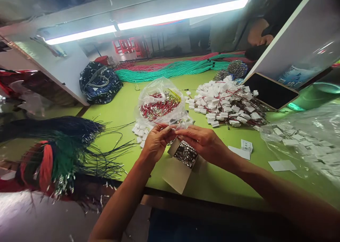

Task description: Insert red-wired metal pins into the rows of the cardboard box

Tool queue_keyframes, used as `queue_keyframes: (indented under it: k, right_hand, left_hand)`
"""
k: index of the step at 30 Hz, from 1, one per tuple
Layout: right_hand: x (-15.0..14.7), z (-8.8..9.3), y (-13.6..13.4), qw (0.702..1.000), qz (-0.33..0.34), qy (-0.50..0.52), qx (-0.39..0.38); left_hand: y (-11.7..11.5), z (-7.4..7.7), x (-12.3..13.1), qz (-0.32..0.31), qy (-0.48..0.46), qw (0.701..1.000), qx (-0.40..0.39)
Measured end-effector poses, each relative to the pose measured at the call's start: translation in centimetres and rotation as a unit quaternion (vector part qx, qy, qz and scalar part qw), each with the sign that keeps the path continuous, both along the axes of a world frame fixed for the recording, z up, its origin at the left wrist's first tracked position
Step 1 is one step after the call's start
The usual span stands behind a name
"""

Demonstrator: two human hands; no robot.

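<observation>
My left hand (pixel 156 141) is closed in a pinch on a short red wire (pixel 160 124). Fingertip to fingertip with it, my right hand (pixel 205 139) pinches too, at the wire's near end; whatever small part sits there is hidden by the fingers. Directly below is an open cardboard box (pixel 177 174) of small shiny metal parts (pixel 185 156), with a few rows of white round pieces along its far side. Just beyond my hands lies an open clear plastic bag (pixel 143 117) full of short red wires with metal ends (pixel 159 105). White connector pieces (pixel 140 133) lie left of my fingers.
A heap of white connectors with wires (pixel 225 102) stands at right, before a dark phone (pixel 269 90). Bundles of dark wires (pixel 58 128) hang over the left edge. Green cables (pixel 170 71) run along the back, near a patterned cloth bag (pixel 97 82). Another person's hand (pixel 261 38) shows behind.
</observation>
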State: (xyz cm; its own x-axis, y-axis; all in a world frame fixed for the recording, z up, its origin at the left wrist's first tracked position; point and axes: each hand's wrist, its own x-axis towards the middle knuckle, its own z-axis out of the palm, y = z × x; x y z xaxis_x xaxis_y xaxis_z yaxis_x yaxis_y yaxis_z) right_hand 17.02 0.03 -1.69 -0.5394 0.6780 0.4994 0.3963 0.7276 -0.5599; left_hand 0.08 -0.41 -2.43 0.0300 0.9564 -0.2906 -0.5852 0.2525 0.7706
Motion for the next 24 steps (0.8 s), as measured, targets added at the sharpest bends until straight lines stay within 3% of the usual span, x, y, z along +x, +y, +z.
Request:
queue_keyframes:
  k: [7,17,24]
  right_hand:
    - [-0.4,-0.6,0.2,0.997,-0.046,0.067,-0.011]
    - [-0.3,-0.6,0.6,0.997,-0.059,0.053,-0.010]
    - [-0.3,-1.4,0.6,0.995,-0.062,0.020,0.069]
  left_hand:
    - [-0.2,0.1,0.3,0.000,-0.016,1.000,-0.007]
    - [-0.2,-0.1,0.2,0.004,0.019,1.000,0.019]
    - [-0.3,-0.4,0.5,0.025,0.056,0.997,0.036]
